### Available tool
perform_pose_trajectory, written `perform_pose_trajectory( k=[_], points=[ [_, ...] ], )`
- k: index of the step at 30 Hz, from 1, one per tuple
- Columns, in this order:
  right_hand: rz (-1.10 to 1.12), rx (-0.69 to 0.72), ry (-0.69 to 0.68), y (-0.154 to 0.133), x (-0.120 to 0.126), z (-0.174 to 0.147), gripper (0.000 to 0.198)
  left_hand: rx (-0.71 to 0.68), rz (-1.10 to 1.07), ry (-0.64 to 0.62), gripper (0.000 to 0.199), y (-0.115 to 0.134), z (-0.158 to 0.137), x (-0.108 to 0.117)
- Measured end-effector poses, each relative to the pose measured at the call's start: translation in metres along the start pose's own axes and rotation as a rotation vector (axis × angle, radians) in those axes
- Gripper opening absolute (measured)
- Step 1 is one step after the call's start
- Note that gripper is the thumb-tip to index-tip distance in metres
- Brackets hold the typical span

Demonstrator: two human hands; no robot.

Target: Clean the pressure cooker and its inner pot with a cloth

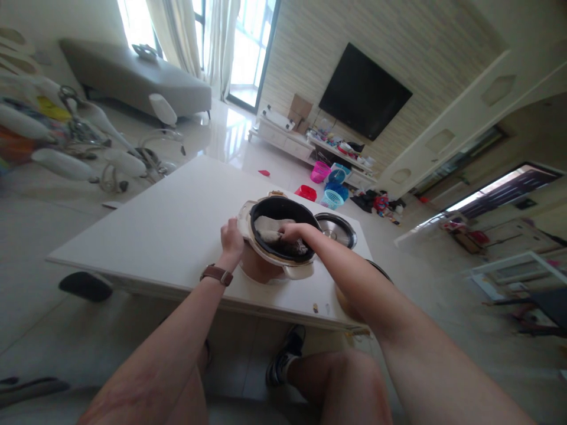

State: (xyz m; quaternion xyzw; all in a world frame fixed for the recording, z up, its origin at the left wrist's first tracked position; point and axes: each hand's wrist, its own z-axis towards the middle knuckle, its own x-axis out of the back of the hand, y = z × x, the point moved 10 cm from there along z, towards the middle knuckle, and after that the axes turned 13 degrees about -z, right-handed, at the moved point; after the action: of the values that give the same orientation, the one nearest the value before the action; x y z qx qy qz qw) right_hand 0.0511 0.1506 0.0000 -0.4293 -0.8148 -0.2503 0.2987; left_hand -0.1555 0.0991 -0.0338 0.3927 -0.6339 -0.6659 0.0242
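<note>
A rice cooker [295, 272] with a pale rim and dark interior stands on the white table. My left hand [232, 237] is closed on the left side of its rim, with a brown watch [217, 274] on that wrist. My right hand [291, 232] reaches inside the cooker, its fingers closed on a greyish cloth [268, 229] bunched against the inner wall. Part of the cooker's interior is hidden behind my right hand and forearm. To the right lies a round metal lid [335, 231] with a dark edge.
Partly hidden under my right forearm is a round, tan vessel [346, 301] with a dark rim. Small bits [315, 307] lie near the front edge of the white table [168, 218]. Beyond it, baskets [332, 198] and a red container [306, 192] stand on the floor.
</note>
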Motion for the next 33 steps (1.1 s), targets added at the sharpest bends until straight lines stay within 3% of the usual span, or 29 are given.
perform_pose_trajectory(
  k=[9,16,22,33],
  points=[
    [-0.050,-0.011,-0.002,-0.012,-0.003,0.004,0.043,0.066,-0.063,0.013,0.030,0.007,-0.008,-0.006],
    [-0.085,-0.016,-0.015,-0.016,-0.003,-0.002,0.030,0.064,-0.012,0.013,0.031,0.008,-0.007,-0.004],
    [-0.060,-0.018,-0.079,-0.011,-0.009,0.010,0.035,0.064,-0.064,0.003,0.029,0.009,-0.009,-0.008],
    [-0.027,-0.011,-0.039,-0.010,-0.005,0.019,0.039,0.054,-0.050,0.004,0.029,0.010,-0.008,-0.007]
  ],
)
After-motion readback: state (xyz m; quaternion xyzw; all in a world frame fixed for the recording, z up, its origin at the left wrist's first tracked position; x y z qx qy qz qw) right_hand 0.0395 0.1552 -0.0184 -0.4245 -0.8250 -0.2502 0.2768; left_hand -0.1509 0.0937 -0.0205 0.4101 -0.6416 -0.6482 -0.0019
